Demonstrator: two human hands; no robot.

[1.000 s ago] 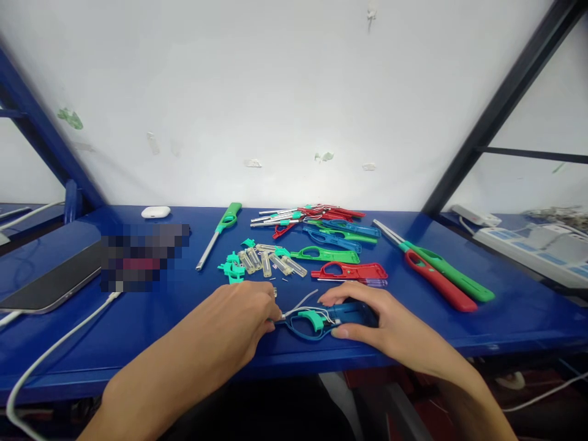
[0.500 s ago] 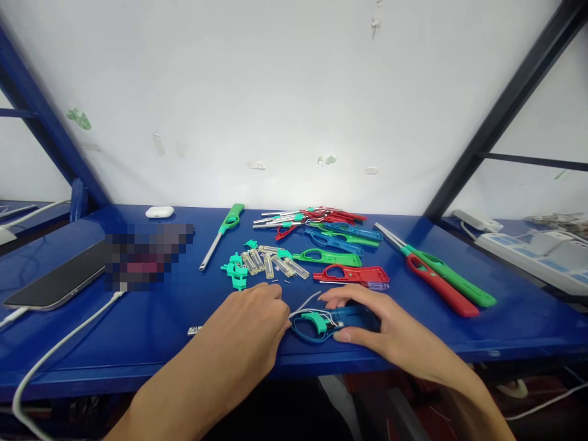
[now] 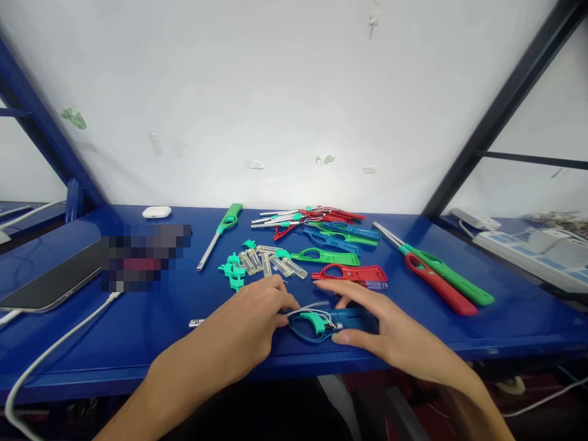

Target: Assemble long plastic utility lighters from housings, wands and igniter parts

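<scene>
A blue lighter casing half [image 3: 346,317] lies near the table's front edge, its inside facing up. Thin white wires and a teal trigger [image 3: 316,322] sit in it. My right hand [image 3: 379,315] grips the casing's right end, thumb on the near side and fingers on the far side. My left hand [image 3: 257,312] is at the casing's left end, its thumb and index finger pinched at the wires there. A metal nozzle tip [image 3: 196,323] pokes out to the left beneath my left forearm; the rest of that tube is hidden.
Clear fuel tanks [image 3: 267,263] and teal triggers [image 3: 235,272] lie behind my hands. Beyond are green and red casing halves [image 3: 349,273] and a pile of lighter parts [image 3: 321,214]. Whole lighters [image 3: 445,288] lie right, a green one [image 3: 229,220] left, near a phone [image 3: 55,275].
My left thumb and index finger have shifted and now show a pinch at the wires. My right fingers have moved slightly over the casing, which stays in place.
</scene>
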